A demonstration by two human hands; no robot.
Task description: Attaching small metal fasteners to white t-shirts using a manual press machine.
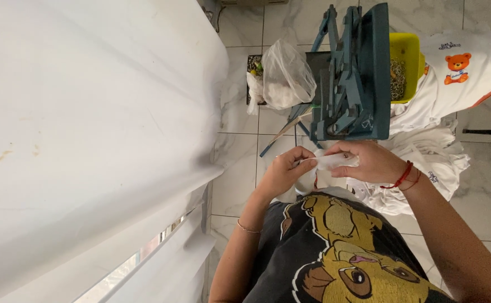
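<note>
My left hand (283, 170), with a thin bracelet at the wrist, pinches one end of a small white piece of fabric (330, 161). My right hand (370, 163), with red cord bracelets at the wrist, grips the other end of it. Both hands hold it just above my lap, in front of my black shirt with a lion print (340, 252). Directly beyond the hands stands a teal metal press machine (353, 73).
A yellow tub (407, 39) with small metal parts sits behind the press. White garments, one with a bear print (458, 67), are piled at the right. A clear plastic bag (286, 76) of white material stands on the marble tile floor (240, 163). A white-covered table (88, 112) fills the left.
</note>
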